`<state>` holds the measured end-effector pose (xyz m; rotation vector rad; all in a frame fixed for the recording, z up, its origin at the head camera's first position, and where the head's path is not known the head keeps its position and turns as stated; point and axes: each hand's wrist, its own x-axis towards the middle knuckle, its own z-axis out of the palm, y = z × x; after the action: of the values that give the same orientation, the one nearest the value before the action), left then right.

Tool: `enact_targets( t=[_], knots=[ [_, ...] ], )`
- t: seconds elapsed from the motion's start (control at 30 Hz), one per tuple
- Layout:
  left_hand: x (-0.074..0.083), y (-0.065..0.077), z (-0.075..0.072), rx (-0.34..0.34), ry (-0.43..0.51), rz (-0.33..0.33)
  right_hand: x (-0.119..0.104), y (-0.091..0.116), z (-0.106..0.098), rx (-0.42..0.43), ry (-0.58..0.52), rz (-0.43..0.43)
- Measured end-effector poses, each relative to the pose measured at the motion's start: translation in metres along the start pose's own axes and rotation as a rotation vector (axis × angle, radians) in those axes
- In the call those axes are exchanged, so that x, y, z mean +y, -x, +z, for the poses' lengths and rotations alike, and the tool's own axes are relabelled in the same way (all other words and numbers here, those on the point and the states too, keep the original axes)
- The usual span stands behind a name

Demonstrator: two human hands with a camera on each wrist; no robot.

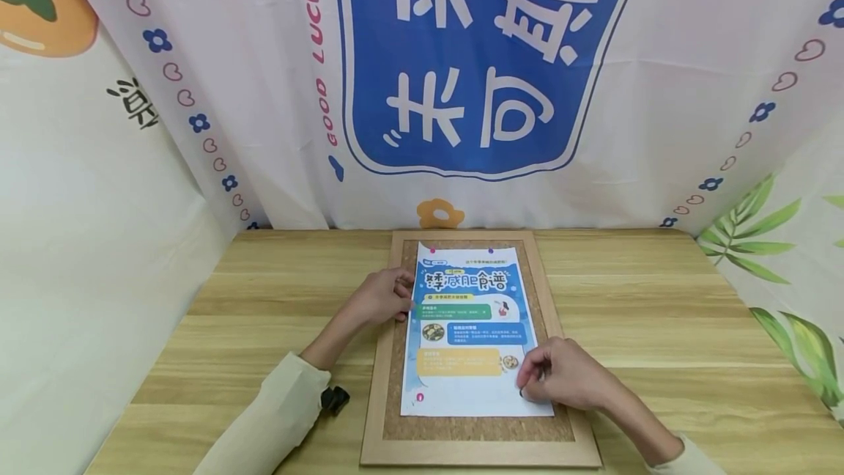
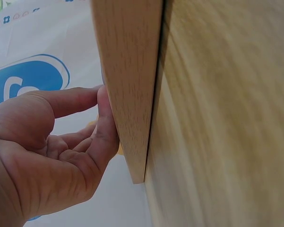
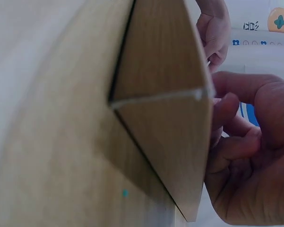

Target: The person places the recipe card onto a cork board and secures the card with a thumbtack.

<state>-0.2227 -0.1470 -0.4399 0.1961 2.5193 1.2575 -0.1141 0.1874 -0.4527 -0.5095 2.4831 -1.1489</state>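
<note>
A blue-and-white printed poster (image 1: 471, 394) lies on a wood-framed cork board (image 1: 478, 429). Pink (image 1: 432, 251) and purple push pins (image 1: 491, 251) sit at its top edge, and a pink push pin (image 1: 420, 397) at its lower left. With thumb and forefinger together, my left hand (image 1: 382, 296) pinches the poster's left edge; the left wrist view shows this hand (image 2: 61, 146) beside the frame. Over the poster's lower right corner, my right hand (image 1: 567, 374) pinches a small dark push pin (image 1: 521, 391), mostly covered by the fingers. The frame hides my right fingertips in the right wrist view.
The board rests on a wood-grain table (image 1: 659, 299), with tabletop on both sides of it. A printed cloth (image 1: 283, 189) hangs behind the table's back edge. On my left sleeve is a black clip-like piece (image 1: 335, 399).
</note>
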Motion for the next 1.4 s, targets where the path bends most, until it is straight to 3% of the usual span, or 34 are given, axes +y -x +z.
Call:
enact_targets(
  t=[0.37, 0.9, 1.17, 1.4],
  knots=[
    [0.0, 0.001, 0.0, -0.005, 0.005, -0.001, 0.002, 0.002, -0.006, -0.09, -0.07, -0.021],
    [0.0, 0.003, -0.002, -0.023, 0.018, 0.0, 0.006, 0.006, -0.016, -0.129, -0.103, -0.039],
    [-0.004, 0.012, -0.014, -0.053, 0.02, 0.025, 0.012, 0.01, -0.026, -0.086, -0.061, -0.053],
    [-0.007, 0.02, -0.025, -0.055, -0.015, 0.088, 0.016, 0.014, -0.04, -0.021, -0.012, -0.06]
  ],
)
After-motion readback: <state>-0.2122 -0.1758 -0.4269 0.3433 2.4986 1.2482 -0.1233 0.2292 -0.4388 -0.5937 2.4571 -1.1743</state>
